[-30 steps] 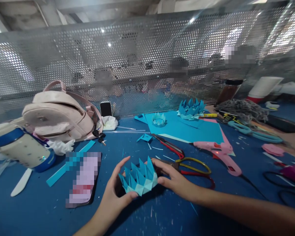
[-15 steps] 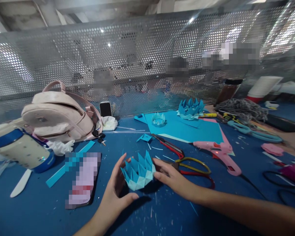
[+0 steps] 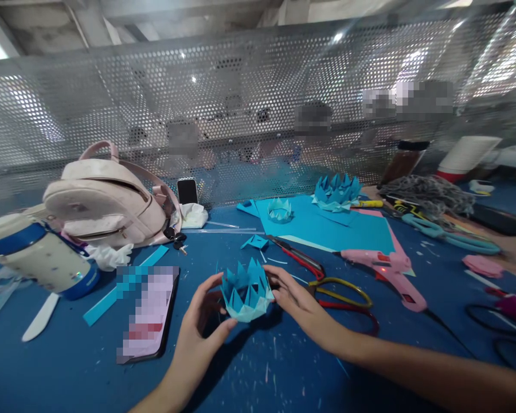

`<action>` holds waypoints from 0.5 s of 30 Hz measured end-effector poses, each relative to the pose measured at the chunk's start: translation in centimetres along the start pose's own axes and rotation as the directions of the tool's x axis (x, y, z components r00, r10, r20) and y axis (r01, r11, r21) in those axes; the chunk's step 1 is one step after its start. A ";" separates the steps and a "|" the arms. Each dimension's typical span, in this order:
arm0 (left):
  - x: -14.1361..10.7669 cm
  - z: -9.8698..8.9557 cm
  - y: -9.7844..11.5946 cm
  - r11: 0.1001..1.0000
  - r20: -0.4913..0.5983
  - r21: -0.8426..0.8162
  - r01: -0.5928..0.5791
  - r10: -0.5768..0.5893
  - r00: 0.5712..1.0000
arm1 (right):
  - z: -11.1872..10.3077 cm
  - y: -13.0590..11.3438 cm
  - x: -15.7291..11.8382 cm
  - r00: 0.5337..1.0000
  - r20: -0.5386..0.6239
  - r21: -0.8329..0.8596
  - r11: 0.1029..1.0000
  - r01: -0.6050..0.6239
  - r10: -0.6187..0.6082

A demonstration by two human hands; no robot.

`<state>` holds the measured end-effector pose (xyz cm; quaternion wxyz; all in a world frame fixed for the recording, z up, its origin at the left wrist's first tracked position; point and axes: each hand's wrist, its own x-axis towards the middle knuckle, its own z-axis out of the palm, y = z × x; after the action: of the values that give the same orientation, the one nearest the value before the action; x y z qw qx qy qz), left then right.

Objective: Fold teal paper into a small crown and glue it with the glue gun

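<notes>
A light-blue folded paper ring [image 3: 247, 298] with pointed tips is held between my hands, just above the blue table. My left hand [image 3: 202, 321] curves round its left side, thumb near the lower edge. The fingers of my right hand [image 3: 298, 298] press against its right side. Behind it lies a small folded blue piece [image 3: 255, 243]. Further back, a small paper ring [image 3: 280, 210] and a larger, spikier one [image 3: 336, 192] sit on blue paper sheets [image 3: 361, 228].
Right of my hands are scissors [image 3: 348, 291], a red cutter [image 3: 301, 259] and a pink glue gun [image 3: 391, 269]. On the left are a phone [image 3: 152, 321], a blue strip [image 3: 101, 301], a tumbler [image 3: 51, 261] and a backpack [image 3: 103, 201]. A perforated metal screen [image 3: 223, 103] stands behind.
The held paper ring has tilted, showing more of its inside, and moved slightly up. My left thumb has come to its lower edge. The whole view has shifted slightly.
</notes>
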<state>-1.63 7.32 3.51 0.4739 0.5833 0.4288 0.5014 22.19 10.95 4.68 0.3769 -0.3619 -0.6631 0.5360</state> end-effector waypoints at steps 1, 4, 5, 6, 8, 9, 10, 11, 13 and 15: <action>0.0 0.0 0.0 1.000 -0.003 0.000 0.004 -0.004 1.000 | 0.0 0.0 0.0 1.000 -0.009 0.001 1.000 0.009 -0.009; 0.1 -0.1 -0.1 0.999 0.000 -0.036 0.014 -0.014 1.000 | 0.0 0.0 0.1 0.999 -0.018 0.012 0.999 0.030 -0.029; 0.1 -0.1 -0.1 0.998 -0.005 -0.057 0.013 -0.013 1.000 | 0.0 0.1 0.1 0.999 -0.018 0.015 0.999 0.035 -0.035; 0.1 0.0 0.0 0.997 -0.016 -0.079 0.008 -0.009 1.000 | 0.0 0.2 0.1 0.999 -0.018 0.017 0.999 0.040 -0.040; 0.1 0.1 0.2 0.993 -0.038 -0.113 -0.014 0.010 0.999 | -0.1 0.4 0.1 0.999 -0.016 0.020 0.999 0.048 -0.048; 0.1 0.2 0.4 0.992 -0.045 -0.123 -0.029 0.024 0.999 | -0.1 0.5 0.1 0.999 -0.017 0.018 0.999 0.051 -0.050; 0.2 0.3 0.6 0.991 -0.049 -0.127 -0.047 0.041 0.998 | -0.1 0.6 0.1 0.999 -0.013 0.013 0.999 0.052 -0.051; 0.3 0.4 0.7 0.990 -0.048 -0.123 -0.064 0.058 0.997 | -0.1 0.7 0.1 0.999 -0.009 0.003 0.999 0.054 -0.054; 0.3 0.5 1.1 0.990 -0.035 -0.094 -0.104 0.101 0.994 | 0.0 0.7 0.1 0.998 0.009 -0.028 0.997 0.067 -0.066; 0.3 0.6 1.3 0.988 -0.010 -0.050 -0.145 0.144 0.989 | 0.0 0.6 0.0 0.996 0.034 -0.071 0.994 0.085 -0.082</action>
<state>-0.96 7.34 4.84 0.4496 0.5990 0.3740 0.5469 22.20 11.06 4.07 0.3755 -0.3390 -0.7022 0.5010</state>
